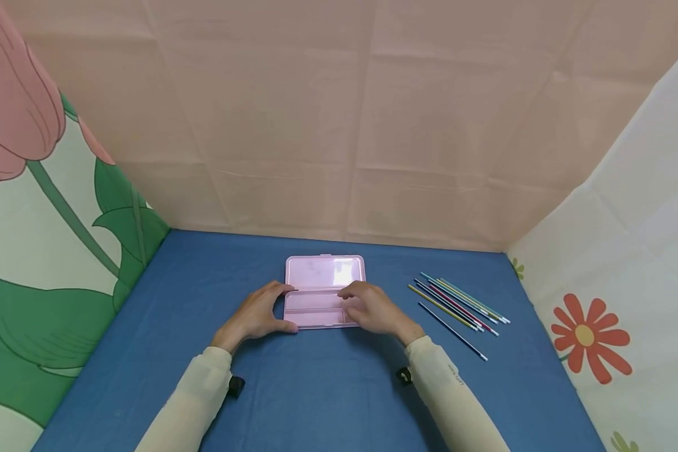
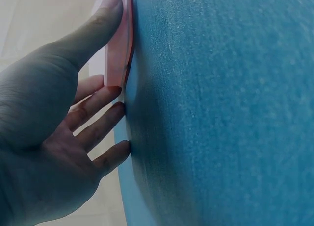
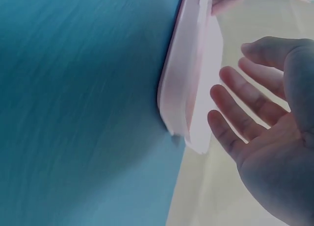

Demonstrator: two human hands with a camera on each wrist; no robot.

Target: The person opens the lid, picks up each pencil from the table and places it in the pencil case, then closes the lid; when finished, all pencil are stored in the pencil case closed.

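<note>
Case, pink rectangular plastic, lid open | between left hand, splayed, touching it | right hand, relaxed, holding nothing

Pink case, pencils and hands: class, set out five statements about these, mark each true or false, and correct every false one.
1. The pink case is closed. False: its lid is open.
2. One dark pencil lies apart from the other pencils. True.
3. All the pencils are inside the case. False: they lie on the blue surface, right of it.
4. Of the hands, the left hand is at the case's left end. True.
5. The right hand grips a pencil. False: it holds no pencil.
</note>
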